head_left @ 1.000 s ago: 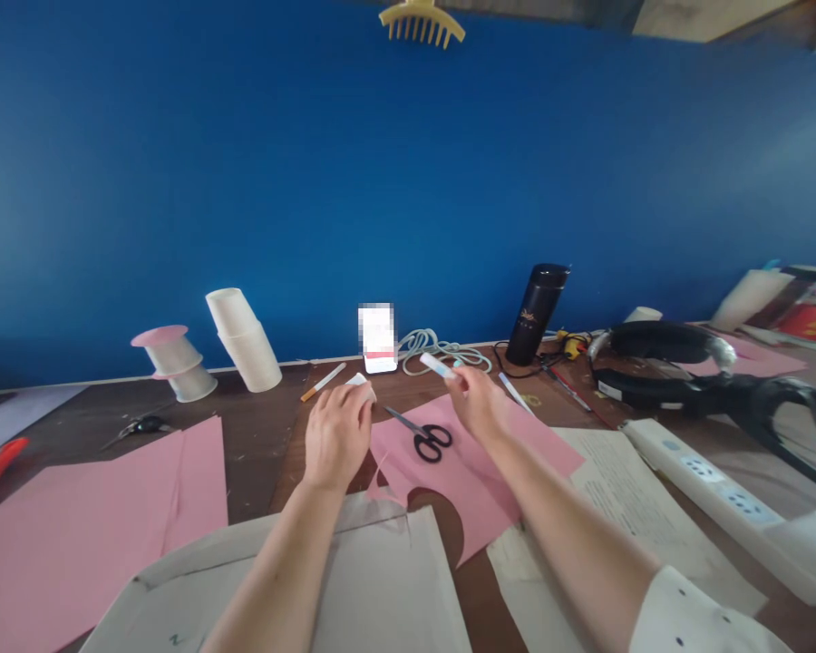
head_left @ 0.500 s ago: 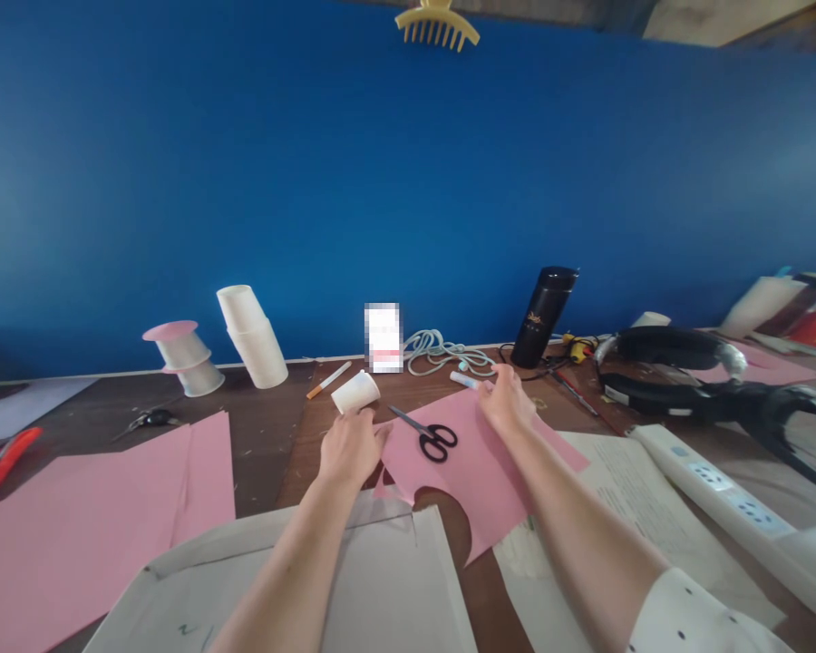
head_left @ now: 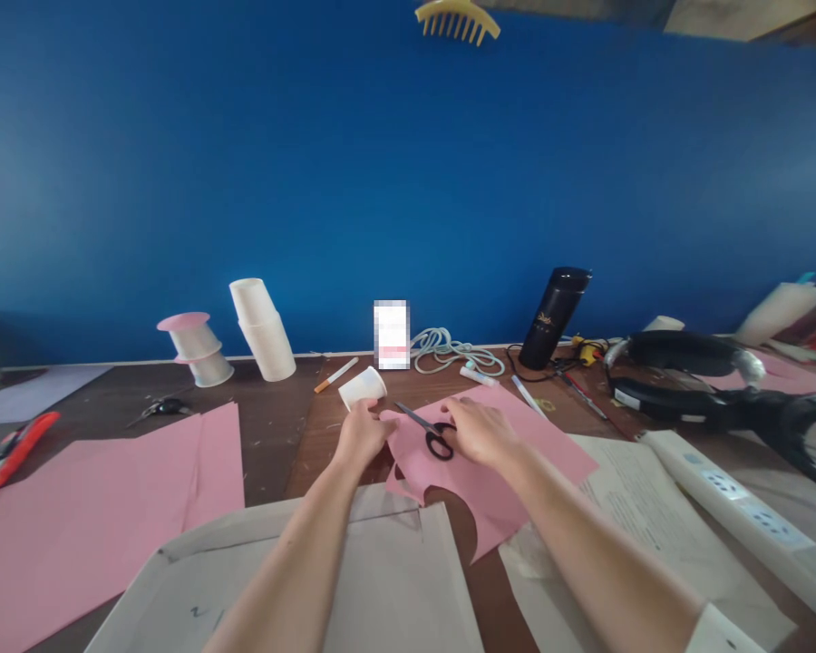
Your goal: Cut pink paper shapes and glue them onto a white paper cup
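Item: black-handled steel scissors (head_left: 427, 430), lying on a pink paper sheet with a rounded cut-out (head_left: 490, 462), mid-tabletop, blades pointing toward the far left.

Right hand (head_left: 480, 431): palm down over the scissor handles, fingers curled onto the loops; whether they are threaded through cannot be told.

Left hand (head_left: 364, 433): resting on the left edge of the same pink sheet, fingers pressed together and bent, apparently pinning or pinching the paper edge. Just beyond it lies a small white paper cup on its side (head_left: 362, 388).

Handling note, as judgement: seat thumb and fingers fully in the loops before lifting, keep the blades low and pointed away from the left hand, and keep the sheet held flat so it does not slide toward the near edge.

Adjacent: white glue-stick-like tube (head_left: 478, 375) toward the far edge; stack of white paper cups (head_left: 264, 329); black flask (head_left: 554, 304); larger pink sheet (head_left: 102, 499) at the left side; off-white cardboard (head_left: 354, 589) at the near edge.
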### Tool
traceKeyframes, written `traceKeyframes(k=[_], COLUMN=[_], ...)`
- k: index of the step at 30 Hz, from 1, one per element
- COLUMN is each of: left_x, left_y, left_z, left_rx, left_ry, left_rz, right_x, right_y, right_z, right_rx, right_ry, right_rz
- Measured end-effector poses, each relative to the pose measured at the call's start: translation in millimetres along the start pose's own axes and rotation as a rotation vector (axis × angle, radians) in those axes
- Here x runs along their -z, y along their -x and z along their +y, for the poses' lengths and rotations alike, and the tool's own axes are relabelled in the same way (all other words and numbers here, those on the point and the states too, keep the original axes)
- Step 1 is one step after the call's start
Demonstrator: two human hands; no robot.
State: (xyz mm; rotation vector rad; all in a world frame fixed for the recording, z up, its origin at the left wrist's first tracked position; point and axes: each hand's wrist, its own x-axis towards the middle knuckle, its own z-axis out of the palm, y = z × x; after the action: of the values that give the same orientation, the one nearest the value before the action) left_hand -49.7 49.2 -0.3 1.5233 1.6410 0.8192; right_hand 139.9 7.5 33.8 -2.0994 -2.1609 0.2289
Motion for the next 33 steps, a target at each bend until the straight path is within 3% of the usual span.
traceKeyframes(k=[6,9,14,16,19,21,25,29,33], left_x=[-0.4,4.1,1.0,-4.2,-11.2,-13.7,-11.0,2.6,19.0], left_y=[11,16,16,14,13,12,10,9,6], left_z=[10,13,5,2,0,0,5,10,11], left_rx=[0.222,0.272,0.286,0.296,0.219,0.163,0.091,0.054,0.092], left_ry=[0.657,0.693,0.573,0.512,0.367,0.284,0.339,0.483,0.614], left_rz=[-0.275,-0.313,-0.403,-0.399,-0.293,-0.215,-0.167,-0.087,0.017], right_x=[-1,-3,-10,-11,-2,10,35,48,42], right_y=[5,7,4,2,0,0,8,21,28], right_z=[-7,-10,-9,-8,-5,-4,-4,-4,-9], right_rx=[0.076,0.085,0.092,0.087,0.079,0.038,0.053,0.106,0.174], right_ry=[0.019,0.051,-0.012,-0.098,-0.368,-0.664,-1.281,-1.461,-1.556], right_rz=[-0.015,-0.022,-0.008,-0.008,0.036,0.076,-0.023,-0.052,-0.106])
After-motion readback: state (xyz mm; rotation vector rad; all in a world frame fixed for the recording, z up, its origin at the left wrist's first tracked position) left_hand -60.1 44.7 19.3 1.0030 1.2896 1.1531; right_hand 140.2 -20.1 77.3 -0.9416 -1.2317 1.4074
